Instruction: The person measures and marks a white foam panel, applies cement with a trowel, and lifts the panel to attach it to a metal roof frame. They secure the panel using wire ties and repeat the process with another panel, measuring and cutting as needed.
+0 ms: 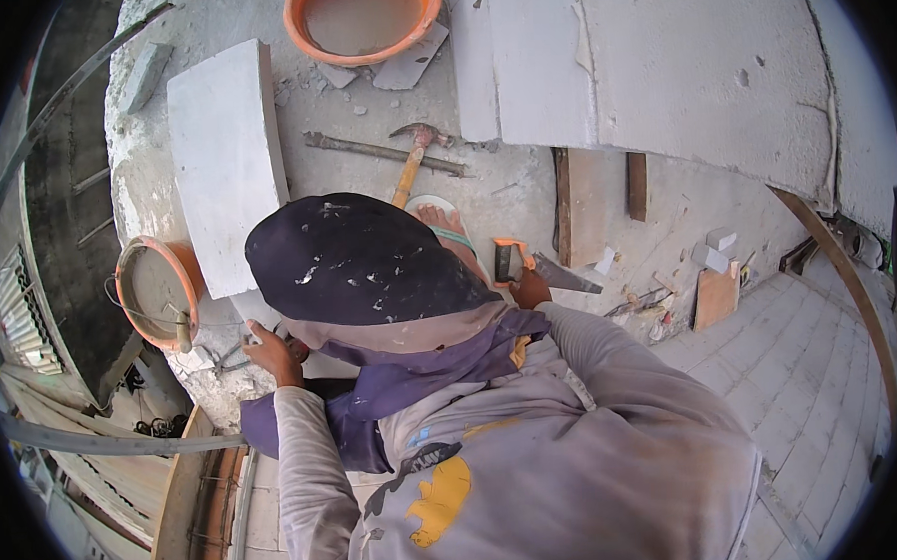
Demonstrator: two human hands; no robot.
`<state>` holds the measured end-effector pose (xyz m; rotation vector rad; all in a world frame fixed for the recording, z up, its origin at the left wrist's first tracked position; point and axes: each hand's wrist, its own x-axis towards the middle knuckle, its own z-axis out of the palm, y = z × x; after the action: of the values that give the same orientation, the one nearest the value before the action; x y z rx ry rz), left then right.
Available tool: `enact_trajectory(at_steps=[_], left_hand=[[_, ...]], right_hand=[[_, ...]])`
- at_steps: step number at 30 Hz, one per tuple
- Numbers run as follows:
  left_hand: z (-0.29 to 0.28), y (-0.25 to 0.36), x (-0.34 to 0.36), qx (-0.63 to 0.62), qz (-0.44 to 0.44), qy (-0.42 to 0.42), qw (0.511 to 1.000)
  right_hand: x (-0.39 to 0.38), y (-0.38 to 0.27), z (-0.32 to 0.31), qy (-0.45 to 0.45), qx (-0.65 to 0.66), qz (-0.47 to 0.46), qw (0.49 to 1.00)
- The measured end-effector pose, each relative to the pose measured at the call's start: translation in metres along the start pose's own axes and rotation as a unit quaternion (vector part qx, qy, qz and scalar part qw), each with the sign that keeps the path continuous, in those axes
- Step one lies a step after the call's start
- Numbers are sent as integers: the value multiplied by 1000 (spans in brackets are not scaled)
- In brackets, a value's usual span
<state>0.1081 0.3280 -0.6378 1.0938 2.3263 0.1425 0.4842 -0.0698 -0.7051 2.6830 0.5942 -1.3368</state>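
My right hand (pixel 531 290) is closed at the orange and black handle of a handsaw (pixel 568 276), its blade pointing right. To the left, my left hand (pixel 275 356) has its fingers bent and apart beside a small white piece (pixel 256 310); what lies under its palm is hidden. Dark, white-flecked cloth (pixel 363 259) fills the middle and covers part of the work surface. Beyond it shows a sandalled foot (pixel 446 225). A claw hammer (pixel 410 172) with a wooden handle lies near the foot, next to a rough metal bar (pixel 373 153). A large white block (pixel 221 165) rests on the left.
Orange tubs of grey slurry stand at the far side (pixel 435 10) and the left (pixel 191 271). White panels (pixel 649 61) run along the far right. Timber pieces (pixel 638 187), small white blocks (pixel 710 256) and scattered tools (pixel 660 301) lie right. Grey rubble (pixel 419 61) litters the far floor.
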Motion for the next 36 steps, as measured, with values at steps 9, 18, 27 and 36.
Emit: enact_trajectory(at_steps=[9,18,27,36], left_hand=[[6,117,-3,-83,52,32,995],[7,123,24,5,112,58,992],[24,138,14,-220,14,37,975],[32,134,21,-310,-29,124,942]], right_hand=[[31,-47,15,74,135,132,979],[-106,-148,-239,-26,-203,-157,966],[-239,-320,-420,93,43,-426,899],[-218,-439,-389,291,-194,-556,753]])
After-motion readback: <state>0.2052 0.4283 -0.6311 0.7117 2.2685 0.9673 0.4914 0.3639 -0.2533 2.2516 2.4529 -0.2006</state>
